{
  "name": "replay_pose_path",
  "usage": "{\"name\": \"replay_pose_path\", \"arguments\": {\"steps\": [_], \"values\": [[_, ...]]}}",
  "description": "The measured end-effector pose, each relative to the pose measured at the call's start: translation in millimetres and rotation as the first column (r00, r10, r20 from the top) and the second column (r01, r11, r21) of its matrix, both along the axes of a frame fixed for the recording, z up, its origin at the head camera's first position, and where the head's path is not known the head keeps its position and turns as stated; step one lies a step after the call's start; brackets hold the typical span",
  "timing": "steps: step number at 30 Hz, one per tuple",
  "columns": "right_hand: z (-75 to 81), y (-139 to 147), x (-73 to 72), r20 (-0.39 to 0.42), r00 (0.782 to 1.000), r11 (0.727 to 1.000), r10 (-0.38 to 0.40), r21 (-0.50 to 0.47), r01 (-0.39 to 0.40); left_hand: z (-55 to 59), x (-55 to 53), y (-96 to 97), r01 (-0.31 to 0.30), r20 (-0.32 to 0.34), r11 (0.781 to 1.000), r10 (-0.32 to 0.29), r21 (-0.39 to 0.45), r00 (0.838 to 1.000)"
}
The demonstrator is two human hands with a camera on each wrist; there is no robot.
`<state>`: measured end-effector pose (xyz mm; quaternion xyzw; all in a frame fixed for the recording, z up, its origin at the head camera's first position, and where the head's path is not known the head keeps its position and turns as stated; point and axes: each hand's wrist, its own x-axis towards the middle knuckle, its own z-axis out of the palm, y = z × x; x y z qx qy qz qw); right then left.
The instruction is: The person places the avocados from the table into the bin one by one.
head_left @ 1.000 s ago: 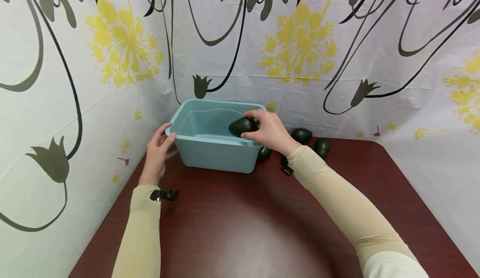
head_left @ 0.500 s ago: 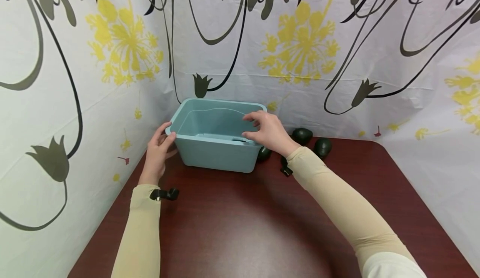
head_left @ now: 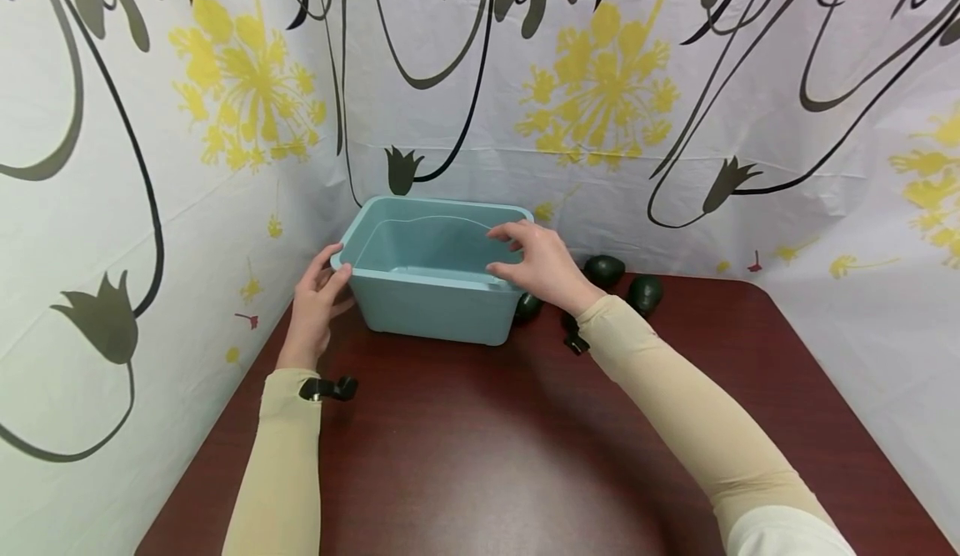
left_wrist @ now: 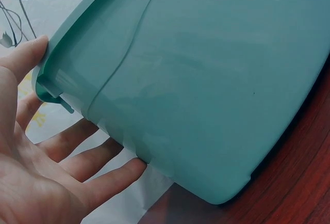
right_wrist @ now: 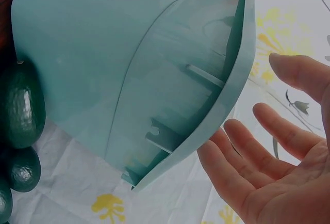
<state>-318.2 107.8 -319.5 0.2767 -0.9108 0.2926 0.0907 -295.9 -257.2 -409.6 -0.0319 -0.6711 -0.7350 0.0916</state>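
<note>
A light blue-green plastic bin (head_left: pixel 431 310) stands at the back left of the table. My left hand (head_left: pixel 313 310) holds its left front corner, the thumb at the rim and fingers against the wall, as the left wrist view shows closely. My right hand (head_left: pixel 543 266) hovers over the bin's right rim with nothing in it, its fingers spread and loosely bent in the right wrist view. To the right of the bin lie several dark green avocados, among them a rear avocado (head_left: pixel 603 271), a right-hand avocado (head_left: pixel 645 295) and one avocado (right_wrist: pixel 21 104) beside the bin wall. The front wall hides most of the bin's floor.
The dark red-brown table (head_left: pixel 450 448) stretches toward me. A white patterned cloth (head_left: pixel 600 189) hangs closely behind it and along the left side. Black wrist cameras sit on the left sleeve (head_left: pixel 288 448) and right sleeve (head_left: pixel 675 389).
My right hand has let go of an avocado, which dropped into the bin and out of the head view. The right hand stays above the rim; the left has hardly moved.
</note>
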Motion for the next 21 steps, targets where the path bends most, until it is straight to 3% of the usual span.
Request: {"name": "replay_pose_path", "arguments": {"steps": [18,21], "values": [[-1.7,14,10.2,-0.023,1.000,0.999,-0.004,-0.037,0.003,-4.5,-3.9,-0.9,-0.004,0.004,1.000,0.004,-0.011,1.000],[-2.1,18,11.1,-0.021,1.000,0.999,-0.013,-0.045,0.012,-13.0,-11.2,-3.7,-0.011,0.003,1.000,0.011,-0.010,1.000]]}}
